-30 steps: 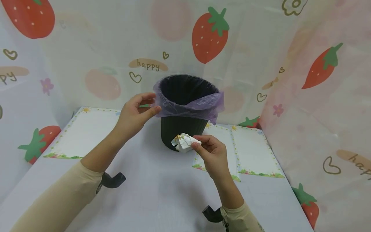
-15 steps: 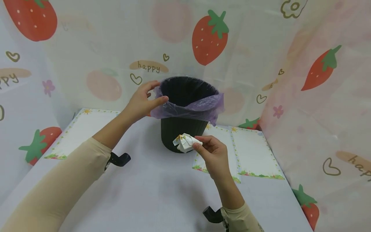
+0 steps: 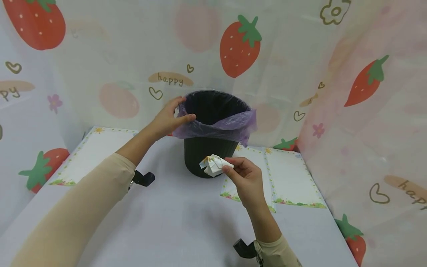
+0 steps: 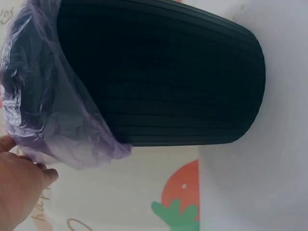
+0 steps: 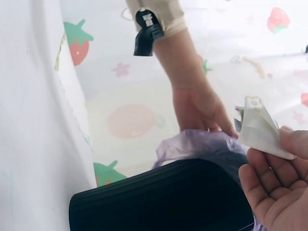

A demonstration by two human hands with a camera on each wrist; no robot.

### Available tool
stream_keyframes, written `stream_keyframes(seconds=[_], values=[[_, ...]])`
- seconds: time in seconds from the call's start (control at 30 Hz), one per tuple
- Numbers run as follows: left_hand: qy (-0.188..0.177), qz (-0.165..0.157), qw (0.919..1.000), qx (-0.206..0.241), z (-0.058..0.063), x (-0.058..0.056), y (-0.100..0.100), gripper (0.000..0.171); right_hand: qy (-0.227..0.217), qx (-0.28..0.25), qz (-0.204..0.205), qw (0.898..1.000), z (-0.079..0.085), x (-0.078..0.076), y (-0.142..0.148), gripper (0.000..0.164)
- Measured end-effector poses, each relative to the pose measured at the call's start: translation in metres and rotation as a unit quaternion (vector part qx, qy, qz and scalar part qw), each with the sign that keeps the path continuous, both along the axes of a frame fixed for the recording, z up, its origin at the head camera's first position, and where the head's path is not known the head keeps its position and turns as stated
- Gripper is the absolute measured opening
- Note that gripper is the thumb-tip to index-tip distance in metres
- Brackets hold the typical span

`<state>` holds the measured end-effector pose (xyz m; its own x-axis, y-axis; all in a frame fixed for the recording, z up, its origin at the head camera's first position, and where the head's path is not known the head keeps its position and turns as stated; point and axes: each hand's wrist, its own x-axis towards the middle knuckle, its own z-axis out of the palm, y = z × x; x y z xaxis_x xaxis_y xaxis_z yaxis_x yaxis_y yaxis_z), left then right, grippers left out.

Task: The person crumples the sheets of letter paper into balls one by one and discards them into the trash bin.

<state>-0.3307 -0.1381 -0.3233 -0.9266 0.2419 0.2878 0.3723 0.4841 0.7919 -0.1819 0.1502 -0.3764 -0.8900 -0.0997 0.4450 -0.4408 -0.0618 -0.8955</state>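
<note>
Higher than a second ago: my left hand [image 3: 166, 120], at the bag [image 3: 227, 129] edge.
It spreads there, likely to steady the bag; whether it pinches, I can't tell. My right hand [image 3: 247, 178] pinches the paper [image 3: 212, 166] by one end, perhaps keeping its bulk free; ahead stands the bin [image 3: 207, 147].

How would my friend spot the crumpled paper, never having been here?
Find the dark bin, lined with a purple bag, on the white table. In the head view, the right hand pinches the crumpled paper in front of the bin's lower part. Only this paper is bunched up and held; the bordered sheets lie flat.
</note>
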Motion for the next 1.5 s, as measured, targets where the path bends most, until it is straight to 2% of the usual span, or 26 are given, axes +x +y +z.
stream_keyframes(seconds=[0.3,0.5,0.63,0.83,0.97,1.07,1.17,1.37,1.5], values=[[-0.020,0.008,0.9996,0.017,-0.008,0.001,0.003,0.099,0.004,-0.014,0.016,1.000,0.001,0.000,-0.001,0.023],[-0.024,0.008,0.9996,0.014,-0.004,0.000,0.006,0.099,0.025,-0.022,0.009,0.999,0.015,-0.004,0.005,0.022],[-0.032,0.006,0.9994,0.010,-0.004,0.000,0.007,0.102,0.055,-0.006,0.017,0.998,0.034,-0.009,0.010,0.021],[-0.044,0.007,0.9990,0.005,-0.003,0.001,0.008,0.102,0.093,0.040,0.031,0.994,0.073,-0.021,0.015,0.021],[-0.051,0.007,0.9986,0.010,-0.001,0.002,0.007,0.103,0.118,0.091,0.049,0.988,0.101,-0.033,0.016,0.020],[-0.055,0.007,0.9984,0.012,0.001,0.002,0.007,0.104,0.139,0.139,0.047,0.979,0.121,-0.047,0.016,0.019],[-0.057,0.007,0.9983,0.009,0.001,0.001,0.006,0.104,0.137,0.172,0.042,0.975,0.138,-0.061,0.018,0.019],[-0.055,0.001,0.9984,0.014,-0.001,0.001,0.007,0.102,0.089,0.202,0.048,0.974,0.165,-0.090,0.019,0.019],[-0.057,-0.002,0.9983,0.012,0.000,0.003,0.007,0.102,0.068,0.248,0.035,0.966,0.181,-0.111,0.019,0.022]])
